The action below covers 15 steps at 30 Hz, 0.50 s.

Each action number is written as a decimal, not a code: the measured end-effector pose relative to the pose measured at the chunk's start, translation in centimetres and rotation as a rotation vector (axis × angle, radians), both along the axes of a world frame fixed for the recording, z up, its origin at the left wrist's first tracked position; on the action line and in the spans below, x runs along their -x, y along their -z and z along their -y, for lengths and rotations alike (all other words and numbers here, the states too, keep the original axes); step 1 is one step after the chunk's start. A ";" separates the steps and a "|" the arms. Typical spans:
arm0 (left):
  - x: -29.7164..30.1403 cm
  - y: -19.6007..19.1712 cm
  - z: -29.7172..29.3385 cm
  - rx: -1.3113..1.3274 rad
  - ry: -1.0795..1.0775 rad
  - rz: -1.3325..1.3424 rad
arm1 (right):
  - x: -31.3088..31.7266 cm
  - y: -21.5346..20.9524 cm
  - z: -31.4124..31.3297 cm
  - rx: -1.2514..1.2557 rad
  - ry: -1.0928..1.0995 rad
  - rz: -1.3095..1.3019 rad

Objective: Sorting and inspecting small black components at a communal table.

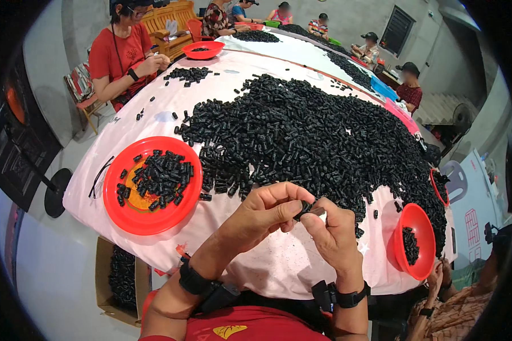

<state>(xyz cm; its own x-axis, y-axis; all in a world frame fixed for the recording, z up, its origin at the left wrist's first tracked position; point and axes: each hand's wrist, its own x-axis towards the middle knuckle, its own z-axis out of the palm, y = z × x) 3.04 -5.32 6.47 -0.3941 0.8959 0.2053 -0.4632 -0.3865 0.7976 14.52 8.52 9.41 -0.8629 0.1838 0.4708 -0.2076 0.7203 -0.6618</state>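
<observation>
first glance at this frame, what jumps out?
The huge heap of small black plastic pieces covering the middle and far side of the pale pink table. Next, the red bowl at near left, partly filled with the same pieces. At the near edge, the left hand and right hand meet, pinching one black piece between their fingertips.

The small black part (pixel 305 208) pinched between the left hand (pixel 261 213) and right hand (pixel 333 230) was mostly covered by fingertips; its shape could not be told. The cardboard box (pixel 119 281) sat partly under the table (pixel 279 267).
</observation>
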 end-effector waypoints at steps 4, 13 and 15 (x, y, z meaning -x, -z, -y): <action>-0.1 0.2 -0.1 -0.017 -0.012 -0.027 | 0.2 0.4 -0.1 -0.037 0.014 -0.022; -0.2 0.4 -0.3 -0.035 -0.014 -0.071 | 0.6 1.3 -0.1 -0.288 0.157 -0.149; -0.2 0.4 -0.3 -0.033 -0.027 -0.093 | 0.6 1.3 -0.1 -0.344 0.184 -0.163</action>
<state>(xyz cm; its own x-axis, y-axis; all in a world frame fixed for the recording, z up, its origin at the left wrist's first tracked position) 3.25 -5.00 6.03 -0.3960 0.8774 0.2709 -0.3771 -0.4244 0.8232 13.95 8.67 8.10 -0.7393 0.1359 0.6595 -0.1373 0.9284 -0.3452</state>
